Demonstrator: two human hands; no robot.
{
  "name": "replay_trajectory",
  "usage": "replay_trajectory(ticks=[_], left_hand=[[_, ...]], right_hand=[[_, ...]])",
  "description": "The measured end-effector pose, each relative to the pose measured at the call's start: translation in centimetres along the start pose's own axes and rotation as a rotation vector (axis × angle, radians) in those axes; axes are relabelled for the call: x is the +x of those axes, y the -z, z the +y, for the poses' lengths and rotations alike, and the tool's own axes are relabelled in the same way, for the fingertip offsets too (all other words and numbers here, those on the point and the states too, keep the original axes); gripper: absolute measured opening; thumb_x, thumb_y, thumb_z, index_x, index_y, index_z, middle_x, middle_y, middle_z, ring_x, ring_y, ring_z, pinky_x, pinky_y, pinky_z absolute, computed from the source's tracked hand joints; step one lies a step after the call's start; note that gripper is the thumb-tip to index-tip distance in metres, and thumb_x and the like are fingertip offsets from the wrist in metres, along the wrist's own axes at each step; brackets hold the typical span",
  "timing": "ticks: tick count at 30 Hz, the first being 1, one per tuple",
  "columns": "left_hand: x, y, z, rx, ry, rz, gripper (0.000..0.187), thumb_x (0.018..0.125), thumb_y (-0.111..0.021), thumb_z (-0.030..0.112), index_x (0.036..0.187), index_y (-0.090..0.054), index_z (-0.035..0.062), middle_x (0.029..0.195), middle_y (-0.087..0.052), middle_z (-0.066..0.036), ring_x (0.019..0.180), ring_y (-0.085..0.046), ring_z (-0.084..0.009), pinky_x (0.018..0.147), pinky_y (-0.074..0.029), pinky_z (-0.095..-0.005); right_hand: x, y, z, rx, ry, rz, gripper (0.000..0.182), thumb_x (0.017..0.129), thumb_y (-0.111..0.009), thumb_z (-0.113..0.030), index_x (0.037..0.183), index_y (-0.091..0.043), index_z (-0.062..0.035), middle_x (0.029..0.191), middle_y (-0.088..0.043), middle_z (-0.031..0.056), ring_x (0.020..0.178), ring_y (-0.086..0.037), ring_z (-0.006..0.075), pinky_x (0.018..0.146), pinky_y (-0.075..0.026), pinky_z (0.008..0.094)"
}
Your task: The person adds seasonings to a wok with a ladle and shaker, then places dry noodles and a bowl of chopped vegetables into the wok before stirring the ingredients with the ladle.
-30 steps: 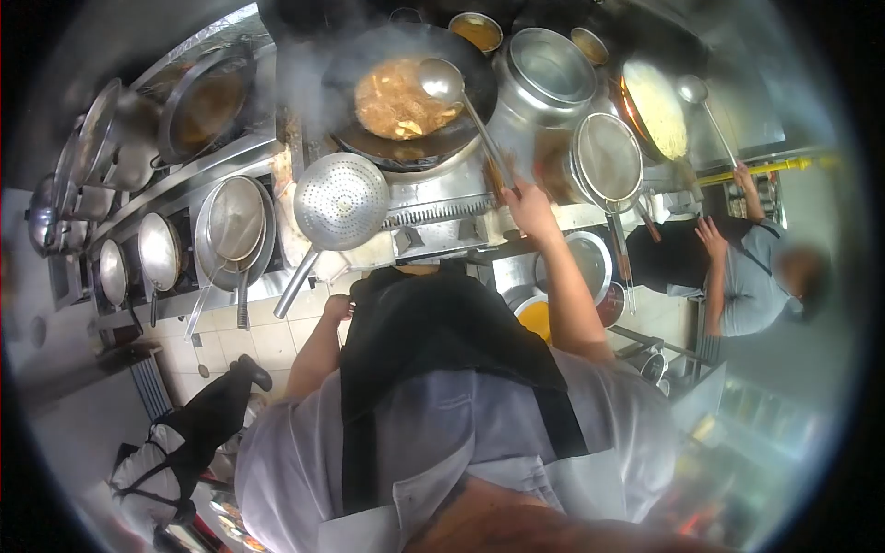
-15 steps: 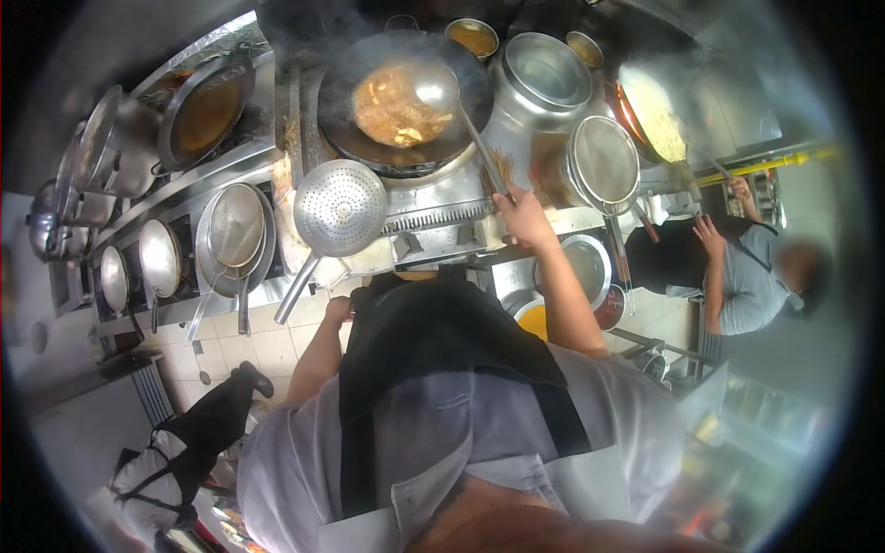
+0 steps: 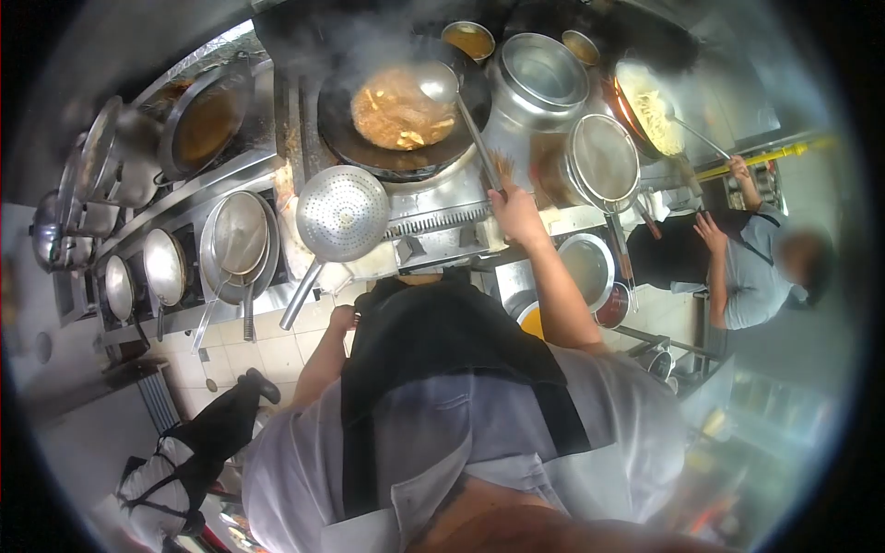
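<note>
Stove edge (image 3: 452, 243) | skimmer (image 3: 343, 214) overhanging | right fingers (image 3: 505, 203) around ladle (image 3: 439, 83) | left fingers (image 3: 345, 317): cannot tell

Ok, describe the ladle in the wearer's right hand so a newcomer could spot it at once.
Find the big dark wok near the top, steaming with brown food. Over the food's upper right sits the ladle, its long handle slanting down to the wearer's right hand. Unlike the perforated skimmer below the wok, its round metal bowl shows no holes.
</note>
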State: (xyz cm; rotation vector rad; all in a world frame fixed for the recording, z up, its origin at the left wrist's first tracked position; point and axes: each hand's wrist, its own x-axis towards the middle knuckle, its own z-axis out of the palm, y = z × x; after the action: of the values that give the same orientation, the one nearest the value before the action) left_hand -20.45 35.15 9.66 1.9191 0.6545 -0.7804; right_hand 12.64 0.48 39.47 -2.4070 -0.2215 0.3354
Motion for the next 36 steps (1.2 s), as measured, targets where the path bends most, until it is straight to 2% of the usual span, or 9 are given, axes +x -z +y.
replay_trajectory(ticks=[6, 12, 14, 18, 24, 26, 32, 34, 36], left_hand=[[1.3, 0.2, -0.2, 0.675, -0.182, -0.065, 0.019, 0.091, -0.053, 0.008, 0.096, -0.068, -0.0013, 0.087, -0.073, -0.010, 0.069, -0.072, -0.0186, 0.060, -0.060, -0.0324], [1.5, -0.4, -1.9, 0.315, -0.166, 0.011, 0.015, 0.087, -0.059, 0.011, 0.091, -0.070, 0.0025, 0.086, -0.072, -0.011, 0.073, -0.073, -0.0214, 0.064, -0.060, -0.0344], [3.0, -1.0, -3.6, 0.869, -0.342, 0.068, 0.013, 0.079, -0.070, 0.015, 0.086, -0.072, 0.0043, 0.087, -0.072, -0.013, 0.079, -0.072, -0.0248, 0.070, -0.059, -0.0370], [4.2, -0.9, -4.6, 0.870, -0.331, 0.115, 0.019, 0.070, -0.078, 0.019, 0.082, -0.072, 0.0057, 0.087, -0.072, -0.013, 0.083, -0.071, -0.0278, 0.076, -0.058, -0.0389], [-0.4, 0.3, 1.7, 0.267, -0.020, 0.023, 0.019, 0.093, -0.055, 0.014, 0.093, -0.069, 0.0014, 0.085, -0.071, -0.010, 0.073, -0.071, -0.0205, 0.060, -0.058, -0.0367], [-0.5, 0.1, 2.2, -0.001, 0.079, 0.058, 0.024, 0.096, -0.047, 0.012, 0.097, -0.068, 0.0003, 0.086, -0.072, -0.010, 0.072, -0.071, -0.0186, 0.057, -0.057, -0.0354], [2.8, -1.0, -3.4, 0.701, -0.293, -0.015, 0.022, 0.095, -0.049, 0.011, 0.097, -0.069, 0.0018, 0.085, -0.071, -0.010, 0.068, -0.068, -0.0190, 0.056, -0.056, -0.0336], [3.0, -1.2, -3.6, 0.896, -0.399, -0.036, 0.021, 0.093, -0.050, 0.011, 0.096, -0.069, 0.0026, 0.083, -0.070, -0.009, 0.065, -0.067, -0.0189, 0.056, -0.056, -0.0329], [1.1, -1.2, -1.4, 0.321, -0.112, 0.002, 0.020, 0.092, -0.051, 0.011, 0.092, -0.070, 0.0025, 0.079, -0.069, -0.008, 0.064, -0.067, -0.0184, 0.056, -0.055, -0.0325]], right_hand=[[1.0, 0.7, -0.2, -0.058, -0.007, -0.043, 0.036, 0.094, -0.060, -0.022, 0.118, -0.057, 0.0044, 0.094, -0.065, 0.0338, 0.094, -0.062, 0.0512, 0.084, -0.051, 0.0540], [4.2, -3.5, 0.2, -0.064, 0.077, 0.111, 0.033, 0.094, -0.059, -0.020, 0.117, -0.057, 0.0034, 0.086, -0.066, 0.0320, 0.084, -0.065, 0.0498, 0.076, -0.053, 0.0528], [4.1, -3.0, -0.6, -0.038, 0.038, 0.073, 0.032, 0.094, -0.059, -0.020, 0.116, -0.057, 0.0022, 0.084, -0.067, 0.0312, 0.079, -0.066, 0.0484, 0.074, -0.054, 0.0522], [1.7, 0.0, -5.0, 0.056, -0.032, -0.100, 0.031, 0.096, -0.057, -0.020, 0.120, -0.057, -0.0012, 0.076, -0.066, 0.0284, 0.060, -0.067, 0.0403, 0.056, -0.053, 0.0491], [7.2, -4.5, -0.3, 0.252, -0.163, -0.304, 0.036, 0.097, -0.057, -0.021, 0.127, -0.056, -0.0032, 0.074, -0.067, 0.0258, 0.051, -0.065, 0.0364, 0.046, -0.051, 0.0464], [8.9, -7.6, 2.6, -0.115, 0.489, 0.328, 0.037, 0.097, -0.058, -0.023, 0.128, -0.056, -0.0024, 0.071, -0.067, 0.0245, 0.045, -0.063, 0.0321, 0.041, -0.050, 0.0435], [6.8, -0.9, -4.1, 0.107, -0.223, -0.324, 0.037, 0.095, -0.056, -0.020, 0.128, -0.057, -0.0025, 0.094, -0.068, 0.0285, 0.086, -0.068, 0.0440, 0.076, -0.055, 0.0466], [9.8, -5.8, 1.7, -0.105, 0.443, 0.158, 0.039, 0.097, -0.057, -0.022, 0.130, -0.055, -0.0010, 0.076, -0.068, 0.0262, 0.048, -0.065, 0.0330, 0.045, -0.053, 0.0450], [9.9, -6.9, 1.5, -0.135, 0.525, 0.286, 0.038, 0.097, -0.057, -0.022, 0.129, -0.054, -0.0024, 0.073, -0.067, 0.0222, 0.040, -0.060, 0.0284, 0.037, -0.048, 0.0423]])
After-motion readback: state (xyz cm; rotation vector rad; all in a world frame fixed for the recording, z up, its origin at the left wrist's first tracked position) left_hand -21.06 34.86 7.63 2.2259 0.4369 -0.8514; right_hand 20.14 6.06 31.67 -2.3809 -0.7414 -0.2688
